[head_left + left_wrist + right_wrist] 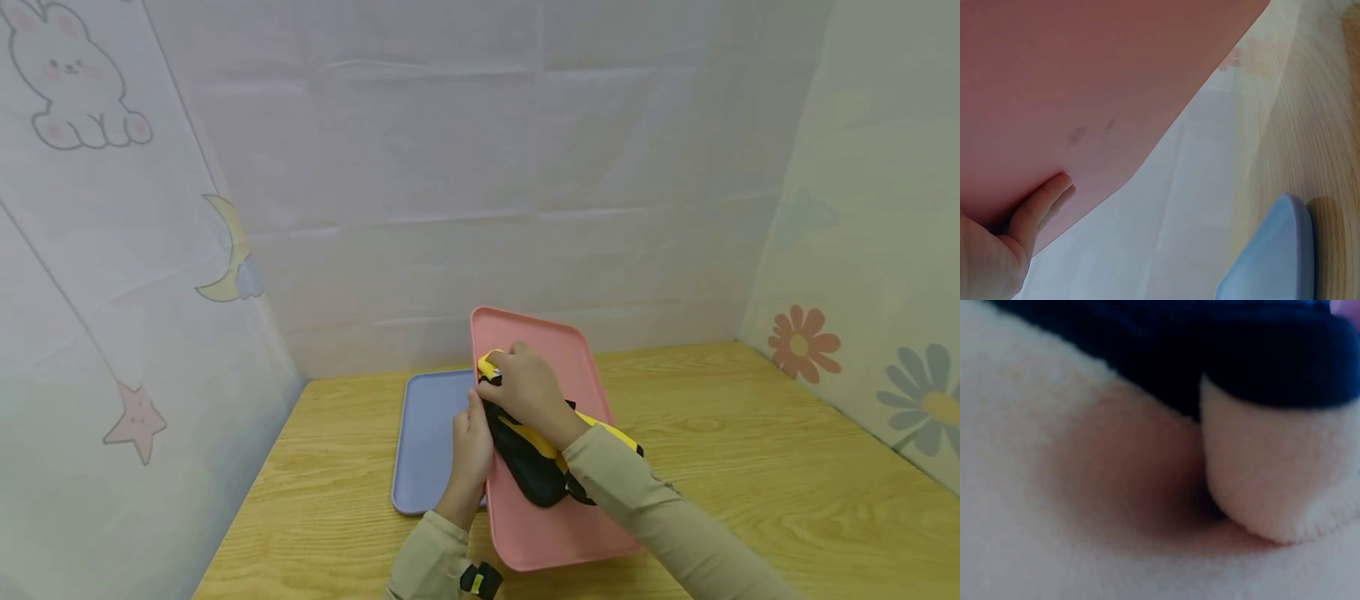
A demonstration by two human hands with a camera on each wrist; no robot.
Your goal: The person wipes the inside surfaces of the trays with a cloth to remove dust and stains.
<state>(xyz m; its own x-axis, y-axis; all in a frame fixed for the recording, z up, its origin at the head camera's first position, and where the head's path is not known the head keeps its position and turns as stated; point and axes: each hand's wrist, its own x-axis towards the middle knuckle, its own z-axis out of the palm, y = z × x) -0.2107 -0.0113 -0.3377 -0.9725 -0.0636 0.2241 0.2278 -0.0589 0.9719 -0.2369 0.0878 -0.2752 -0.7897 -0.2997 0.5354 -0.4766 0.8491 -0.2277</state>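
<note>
A pink tray (555, 537) is raised and tilted above the table. My left hand (468, 450) grips its left edge; in the left wrist view, fingers of the left hand (1004, 250) lie against the tray's marked underside (1104, 75). On the tray's face is a bulky yellow-and-black object (532, 467) whose exact kind I cannot tell. My right hand (534, 392) curls around its upper end and covers part of it. The right wrist view shows only blurred skin of the right hand (1272, 462) against a dark surface (1279, 356).
A blue tray (431, 442) lies flat on the wooden table (322, 467), partly behind the pink one. A printed cloth wall (420, 167) stands at the back, with patterned sides left and right. A black band (482, 581) is on the left wrist.
</note>
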